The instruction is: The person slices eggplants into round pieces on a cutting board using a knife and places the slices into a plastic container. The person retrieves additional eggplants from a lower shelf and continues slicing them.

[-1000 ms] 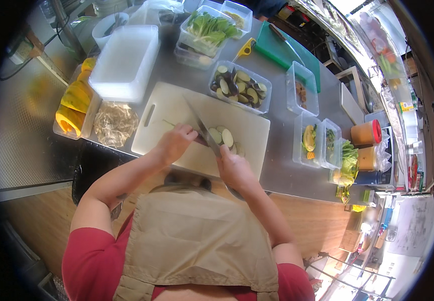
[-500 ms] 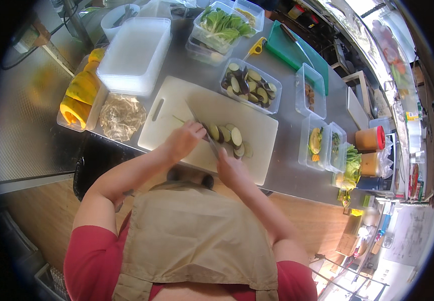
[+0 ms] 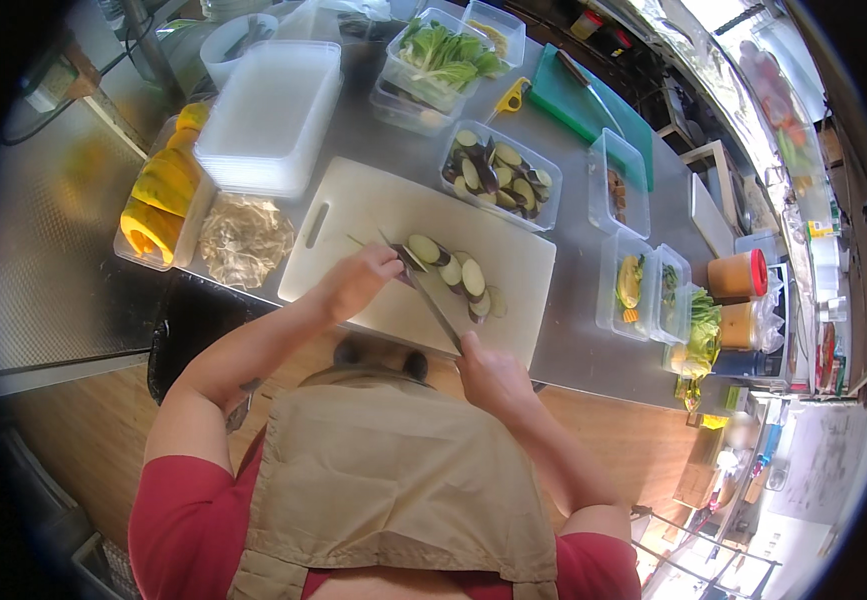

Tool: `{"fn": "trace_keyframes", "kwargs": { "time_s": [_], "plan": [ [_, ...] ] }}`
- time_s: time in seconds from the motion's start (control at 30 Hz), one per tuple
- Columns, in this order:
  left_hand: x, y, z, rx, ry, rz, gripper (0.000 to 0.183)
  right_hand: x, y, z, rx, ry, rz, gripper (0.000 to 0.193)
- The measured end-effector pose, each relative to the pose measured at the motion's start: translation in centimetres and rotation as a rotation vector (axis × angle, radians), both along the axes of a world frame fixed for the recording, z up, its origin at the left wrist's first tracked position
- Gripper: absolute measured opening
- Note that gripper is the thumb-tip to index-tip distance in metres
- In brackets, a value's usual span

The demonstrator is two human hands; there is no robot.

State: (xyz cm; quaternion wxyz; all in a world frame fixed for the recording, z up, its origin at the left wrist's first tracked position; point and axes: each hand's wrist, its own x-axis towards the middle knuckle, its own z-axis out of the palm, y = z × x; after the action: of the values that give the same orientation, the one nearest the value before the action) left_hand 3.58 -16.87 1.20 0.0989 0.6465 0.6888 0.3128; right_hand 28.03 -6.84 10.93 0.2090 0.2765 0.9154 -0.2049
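A white cutting board [image 3: 515,318] lies before me on the steel counter. In my right hand [image 3: 493,372] is the handle of a knife [image 3: 440,322]; its blade slants away to the left across the board. My left hand [image 3: 361,280] is closed on a dark-skinned eggplant piece [image 3: 409,258] beside the blade, most of it covered by the fingers. A thin green stalk [image 3: 355,240] sticks out just past this hand. Pale cut eggplant slices [image 3: 472,277] lie in a loose row right of the blade. Beyond the board, a clear container [image 3: 550,212] holds many eggplant pieces.
On the left stand stacked clear containers [image 3: 271,105], a tub of yellow-orange squash pieces [image 3: 158,190] and crumpled translucent wrap [image 3: 244,240]. Leafy greens [image 3: 448,52] fill a far container. A green board [image 3: 593,105] carries another knife. More containers [image 3: 621,290] stand at right.
My right hand has drawn the knife back toward me and to the right. The left hand stays nearly in place on the eggplant, and the slices lie slightly shifted.
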Motion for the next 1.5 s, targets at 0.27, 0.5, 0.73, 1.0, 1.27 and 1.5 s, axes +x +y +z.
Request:
{"fn": "trace_keyframes", "kwargs": {
  "time_s": [0.27, 0.5, 0.73, 1.0, 1.27, 1.5],
  "plan": [
    [0.3, -0.7, 0.2, -0.026, 0.099, 0.003, 0.031, 0.7, 1.9, 0.2, 0.087, 0.034, -0.029, 0.023],
    [0.2, -0.9, 0.3, -0.015, 0.137, 0.051, 0.034, 0.4, 0.9, -0.3, 0.037, 0.018, 0.010, 0.023],
    [-0.2, -1.0, 0.5, -0.019, 0.105, 0.045, 0.032, 1.1, 1.5, 0.5, 0.081, 0.063, -0.027, 0.022],
    [-0.4, -0.4, 1.1, -0.053, 0.076, 0.031, 0.030, 1.8, 0.6, -0.4, 0.037, 0.006, 0.034, 0.021],
    [-1.1, 0.2, 0.5, -0.050, 0.015, 0.002, 0.021, 1.3, 0.3, -2.1, 0.004, 0.018, 0.016, 0.024],
    [-1.0, 0.0, -0.8, -0.003, 0.093, 0.045, 0.015, 0.2, 0.1, -3.4, 0.052, 0.066, 0.026, 0.024]
  ]
}}
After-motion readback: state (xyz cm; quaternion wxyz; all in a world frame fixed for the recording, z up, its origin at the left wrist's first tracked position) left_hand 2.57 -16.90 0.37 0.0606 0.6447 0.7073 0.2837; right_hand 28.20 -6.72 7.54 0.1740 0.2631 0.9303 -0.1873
